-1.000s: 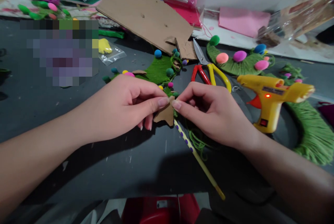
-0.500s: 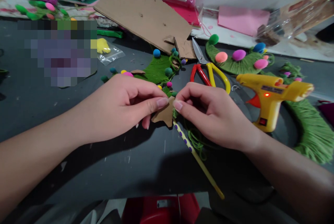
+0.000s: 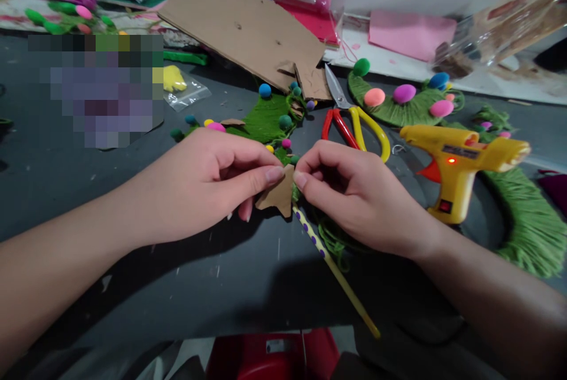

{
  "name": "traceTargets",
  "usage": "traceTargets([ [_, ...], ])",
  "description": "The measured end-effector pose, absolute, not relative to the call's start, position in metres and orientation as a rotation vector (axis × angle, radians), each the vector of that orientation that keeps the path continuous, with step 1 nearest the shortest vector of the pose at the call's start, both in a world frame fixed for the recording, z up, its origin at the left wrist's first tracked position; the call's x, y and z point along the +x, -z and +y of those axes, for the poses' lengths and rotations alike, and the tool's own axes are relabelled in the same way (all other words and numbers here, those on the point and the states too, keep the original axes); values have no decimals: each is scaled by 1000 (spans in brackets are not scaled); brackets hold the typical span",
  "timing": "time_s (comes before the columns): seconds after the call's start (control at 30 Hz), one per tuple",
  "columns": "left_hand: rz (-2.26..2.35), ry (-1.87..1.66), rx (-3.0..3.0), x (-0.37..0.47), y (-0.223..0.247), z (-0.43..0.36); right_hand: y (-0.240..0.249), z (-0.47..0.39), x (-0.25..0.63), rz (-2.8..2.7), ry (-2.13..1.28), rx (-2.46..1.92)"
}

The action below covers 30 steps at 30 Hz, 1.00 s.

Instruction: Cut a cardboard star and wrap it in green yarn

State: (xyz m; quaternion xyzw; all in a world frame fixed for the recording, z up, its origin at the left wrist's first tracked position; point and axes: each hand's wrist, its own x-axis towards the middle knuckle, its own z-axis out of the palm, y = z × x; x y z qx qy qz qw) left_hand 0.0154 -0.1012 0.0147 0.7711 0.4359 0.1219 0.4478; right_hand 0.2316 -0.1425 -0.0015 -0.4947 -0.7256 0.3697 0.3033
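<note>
My left hand (image 3: 221,182) pinches a small star-shaped cardboard piece (image 3: 280,195) between thumb and fingers. On the piece's right edge, the thumb and index finger of my right hand (image 3: 349,191) are pressed together; green yarn (image 3: 295,192) shows along that edge beside them. A pale stick with purple dots (image 3: 314,240) slants down to the right just below the cardboard. Right behind my hands lies a green yarn-wrapped shape (image 3: 268,117) with coloured pompoms. Loose green yarn (image 3: 334,241) lies under my right hand.
Red-and-yellow-handled scissors (image 3: 341,99) lie behind my right hand. A yellow glue gun (image 3: 460,161) with a lit red light is at the right, near a green yarn-wrapped ring (image 3: 527,214). Large cardboard (image 3: 248,25) lies at the back. A small bag (image 3: 183,87) is at back left.
Both hands and the cardboard piece keep nearly the same pose. The whole view has shifted very slightly.
</note>
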Motion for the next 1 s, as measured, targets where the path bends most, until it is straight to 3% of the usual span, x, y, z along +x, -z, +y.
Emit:
traceTargets([
  [0.73,1131,-349,1830,11,-13,-101,4,-145,232,-1932,-871,-1311],
  [1.0,1104,-525,1471,16,-9,-99,6,-146,232,-1738,-1051,-1314],
])
